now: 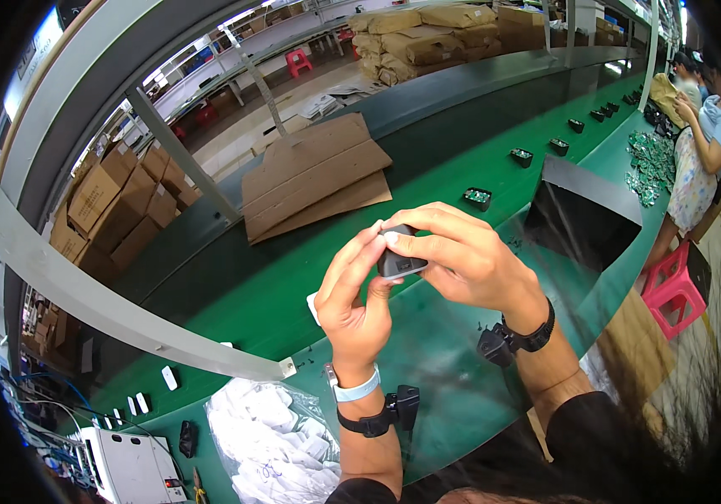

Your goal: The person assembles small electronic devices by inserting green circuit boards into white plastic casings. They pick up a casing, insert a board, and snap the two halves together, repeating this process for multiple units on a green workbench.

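Note:
Both of my hands are raised over the green work surface (436, 353) and grip one small black plastic case (402, 264). My left hand (353, 294) holds its left side with bent fingers and a thumb beneath. From the right, my right hand (465, 256) closes on the upper and right side, its thumb on top. The case is tilted, and an end with a small opening shows. A white piece (313, 308) is partly hidden behind my left hand. Black straps with small black devices sit on both wrists, and a pale blue watch band (358, 388) is on the left.
Open black cases holding green boards (478, 198) line the green belt. A black bin (583, 214) stands right, near piled circuit boards (650, 164) and people (709, 126). A bag of white parts (272, 441), pliers (199, 485) and a metal post (150, 328) are left; cardboard (318, 176) lies beyond.

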The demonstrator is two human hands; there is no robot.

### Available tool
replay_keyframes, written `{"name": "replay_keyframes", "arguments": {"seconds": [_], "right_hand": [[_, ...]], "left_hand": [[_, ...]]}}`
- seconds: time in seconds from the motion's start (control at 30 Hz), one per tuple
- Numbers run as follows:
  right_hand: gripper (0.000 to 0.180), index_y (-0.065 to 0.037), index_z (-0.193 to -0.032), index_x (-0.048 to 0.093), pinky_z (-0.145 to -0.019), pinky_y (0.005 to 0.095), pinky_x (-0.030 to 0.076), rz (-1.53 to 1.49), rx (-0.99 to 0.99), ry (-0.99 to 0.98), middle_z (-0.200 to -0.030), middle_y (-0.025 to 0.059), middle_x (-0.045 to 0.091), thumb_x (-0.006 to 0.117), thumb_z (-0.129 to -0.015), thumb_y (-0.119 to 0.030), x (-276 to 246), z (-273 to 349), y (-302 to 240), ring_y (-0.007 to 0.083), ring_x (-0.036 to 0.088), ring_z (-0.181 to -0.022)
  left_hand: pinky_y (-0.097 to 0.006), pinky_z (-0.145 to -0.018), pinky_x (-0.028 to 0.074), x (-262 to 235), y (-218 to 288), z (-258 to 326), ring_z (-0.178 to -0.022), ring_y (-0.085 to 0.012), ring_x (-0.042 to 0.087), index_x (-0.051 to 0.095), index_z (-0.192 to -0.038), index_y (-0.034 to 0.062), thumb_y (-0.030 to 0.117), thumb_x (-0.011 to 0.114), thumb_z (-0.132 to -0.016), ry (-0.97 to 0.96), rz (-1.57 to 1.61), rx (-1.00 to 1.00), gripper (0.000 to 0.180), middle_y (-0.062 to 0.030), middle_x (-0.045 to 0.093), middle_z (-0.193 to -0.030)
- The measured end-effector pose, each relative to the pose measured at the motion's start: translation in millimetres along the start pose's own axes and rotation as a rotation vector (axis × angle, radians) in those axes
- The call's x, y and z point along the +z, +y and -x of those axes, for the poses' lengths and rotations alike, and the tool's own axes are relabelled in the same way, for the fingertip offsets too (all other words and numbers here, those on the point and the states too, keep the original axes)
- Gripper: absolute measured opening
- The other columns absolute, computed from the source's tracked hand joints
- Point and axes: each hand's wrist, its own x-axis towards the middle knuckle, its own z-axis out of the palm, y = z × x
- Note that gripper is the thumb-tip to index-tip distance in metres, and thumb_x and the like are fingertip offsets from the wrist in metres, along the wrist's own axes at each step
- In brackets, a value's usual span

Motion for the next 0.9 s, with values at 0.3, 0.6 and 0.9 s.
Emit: {"name": "replay_keyframes", "arguments": {"seconds": [0.3,0.6,0.9], "right_hand": [[0.047,-0.003,-0.110,0.068,-0.080,0.0392,0.057,0.001,-0.041,0.046,-0.111,0.0146,0.067,0.076,-0.065,0.009,6.3,-0.1,-2.7,0.0334,0.066,-0.094],[0.041,-0.003,-0.119,0.068,-0.084,0.0383,0.056,-0.349,0.457,-0.090,-0.117,0.0138,0.065,0.077,-0.079,-0.002,30.9,18.4,28.8,0.0289,0.067,-0.098],[0.043,-0.001,-0.126,0.064,-0.094,0.0412,0.053,-0.143,0.985,-0.565,-0.122,0.0233,0.067,0.072,-0.084,-0.004,95.6,112.1,105.6,0.0367,0.066,-0.111]], "left_hand": [[-0.035,-0.094,0.054,-2.7,4.0,-2.3,-0.112,-0.0265,0.065,0.064,-0.125,-0.0075,-0.001,0.064,-0.095,-0.003,-0.214,0.154,0.030,-0.0207,0.064,-0.125],[-0.031,-0.089,0.054,-4.2,-13.5,-3.6,-0.102,-0.0199,0.067,0.056,-0.134,-0.0041,0.004,0.065,-0.097,0.052,0.004,-0.471,0.039,-0.0173,0.069,-0.114],[-0.030,-0.088,0.054,-4.3,-24.0,-3.8,-0.099,-0.0186,0.068,0.062,-0.122,-0.0052,0.007,0.065,-0.097,0.118,-0.142,-0.507,0.028,-0.0154,0.071,-0.108]]}}
